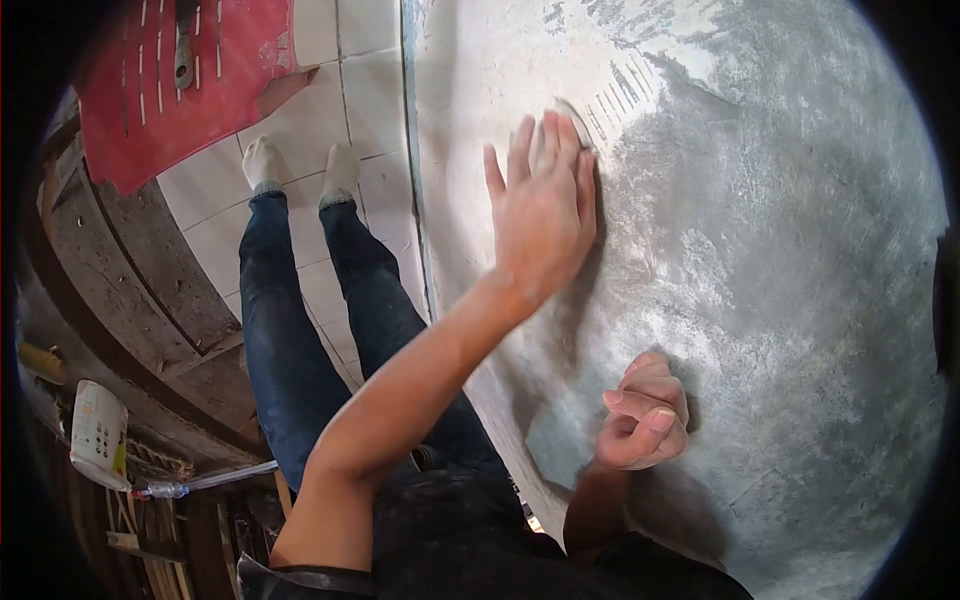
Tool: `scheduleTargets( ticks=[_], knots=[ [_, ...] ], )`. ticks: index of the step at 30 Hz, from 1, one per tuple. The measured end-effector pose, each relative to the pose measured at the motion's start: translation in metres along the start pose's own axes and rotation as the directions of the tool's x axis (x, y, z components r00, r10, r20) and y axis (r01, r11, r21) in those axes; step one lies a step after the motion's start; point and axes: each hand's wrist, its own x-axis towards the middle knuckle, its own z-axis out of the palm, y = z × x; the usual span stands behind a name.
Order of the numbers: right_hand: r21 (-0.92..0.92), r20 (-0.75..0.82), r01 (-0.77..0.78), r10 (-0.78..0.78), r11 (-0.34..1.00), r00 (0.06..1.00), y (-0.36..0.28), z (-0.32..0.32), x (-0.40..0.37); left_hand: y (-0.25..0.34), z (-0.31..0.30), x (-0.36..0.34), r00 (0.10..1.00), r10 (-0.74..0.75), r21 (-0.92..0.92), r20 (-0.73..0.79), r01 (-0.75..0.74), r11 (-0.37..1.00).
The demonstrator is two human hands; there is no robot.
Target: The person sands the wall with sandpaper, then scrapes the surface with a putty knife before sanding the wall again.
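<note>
My left hand (545, 215) lies palm down on a large grey and white plastered surface (780, 300), its fingers stretched out and a little blurred. A thin curved edge (573, 118) shows beside the fingertips; whatever it belongs to is mostly covered by the hand. Scratch marks and pale powdery patches spread over the surface beyond the fingers. Lower down, my right hand (645, 415) is held with curled fingers close to the same surface, casting a shadow on it. Nothing can be seen in its grip.
A red slotted plastic seat (200, 95) stands at upper left, with a dark-handled tool (184, 60) on it. My socked feet (262, 165) are on white tiles (375, 110). At lower left are a white plastic container (99, 435), a clear bottle (165, 491) and wooden pieces (145, 545).
</note>
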Motion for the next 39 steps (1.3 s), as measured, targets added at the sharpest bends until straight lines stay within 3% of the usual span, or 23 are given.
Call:
scheduleTargets(
  ticks=[6, 11, 15, 19, 22, 27, 30, 34, 35, 39],
  knots=[
    [-0.010, -0.015, -0.019, 0.019, 1.000, 1.000, -0.001, 0.001, -0.001, 0.007, 0.004, -0.026, 1.000, -0.028, -0.096, -0.005, 0.027, 0.995],
    [-0.006, 0.019, -0.015, 0.015, 1.000, 1.000, 0.000, -0.001, -0.001, -0.013, 0.008, -0.014, 0.999, 0.040, 0.078, -0.025, -0.038, 0.996],
    [-0.011, 0.036, 0.003, -0.003, 1.000, 0.999, 0.000, -0.001, -0.001, -0.024, 0.008, 0.012, 1.000, -0.011, 0.090, -0.008, 0.011, 0.996],
    [-0.011, 0.041, 0.004, -0.004, 1.000, 0.999, 0.001, -0.001, 0.000, -0.001, 0.006, -0.038, 0.998, -0.019, -0.096, 0.064, 0.025, 0.995],
    [-0.007, 0.037, 0.011, -0.010, 1.000, 0.999, 0.001, 0.000, -0.002, 0.001, 0.003, -0.042, 0.998, -0.010, -0.123, 0.069, 0.018, 0.992],
    [-0.024, 0.046, 0.022, -0.021, 0.999, 0.999, 0.002, -0.001, -0.002, -0.019, 0.015, 0.010, 0.997, -0.062, -0.274, -0.055, 0.045, 0.961],
    [-0.021, 0.037, 0.023, -0.022, 1.000, 0.999, 0.002, 0.000, -0.002, -0.010, 0.012, -0.023, 1.000, -0.001, -0.271, -0.019, -0.004, 0.962],
    [-0.014, 0.042, 0.026, -0.025, 1.000, 0.999, 0.003, 0.001, -0.002, 0.004, 0.003, -0.067, 0.990, -0.023, -0.265, 0.136, 0.059, 0.963],
    [-0.014, 0.045, 0.020, -0.020, 1.000, 0.999, 0.002, 0.000, -0.002, -0.001, 0.006, -0.062, 0.994, -0.027, -0.176, 0.111, 0.046, 0.983],
    [-0.024, 0.056, 0.024, -0.023, 0.999, 0.998, 0.002, -0.001, -0.002, -0.031, 0.016, -0.007, 0.990, -0.118, -0.148, 0.078, 0.129, 0.981]
  ],
)
